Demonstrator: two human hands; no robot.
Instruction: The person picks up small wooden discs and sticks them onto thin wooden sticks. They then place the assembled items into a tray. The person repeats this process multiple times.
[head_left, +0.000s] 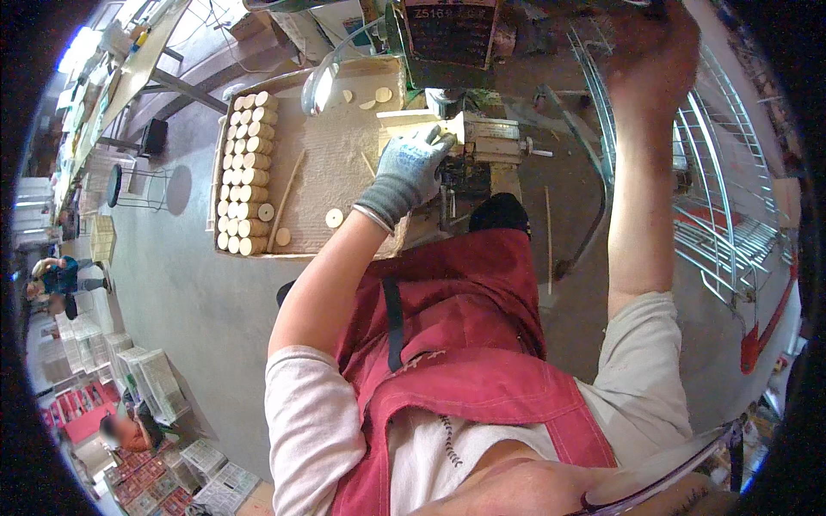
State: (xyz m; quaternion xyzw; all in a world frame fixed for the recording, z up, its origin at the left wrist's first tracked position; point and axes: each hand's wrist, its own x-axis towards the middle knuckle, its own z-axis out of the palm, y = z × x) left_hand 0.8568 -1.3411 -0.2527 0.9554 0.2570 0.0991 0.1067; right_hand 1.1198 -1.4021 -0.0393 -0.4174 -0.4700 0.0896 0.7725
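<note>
The left hand point(411, 168), in a grey knit glove, rests on a pale wooden block point(430, 129) lying on the bed of a drilling machine point(469, 52), its fingers point(439, 138) curled over the block's near edge and pressing it down. The block sits directly under the machine's dark head, just right of the tray and touching the metal bed point(495, 142).

The right hand point(654, 52) is bare and raised high at the machine's right side; it is blurred, and whether its fingers grip anything cannot be told. Close beside that arm stands a wire rack point(723, 189) of silvery rods, leaving only a narrow lane between rack and machine.

Left of the gloved hand lies a shallow cardboard tray point(318, 155) on the tabletop. Along its left wall, round wooden discs point(245, 172) stand packed on edge in two long rows. The tray's middle is mostly bare, with a few loose discs point(334, 218) lying flat near its front edge and two more at the back. A thin wooden stick point(286, 199) lies slantwise beside the rows.

Beyond the tray's left edge the grey concrete floor point(172, 292) is open. A black stool point(129, 185) stands there, well apart from the tray.
</note>
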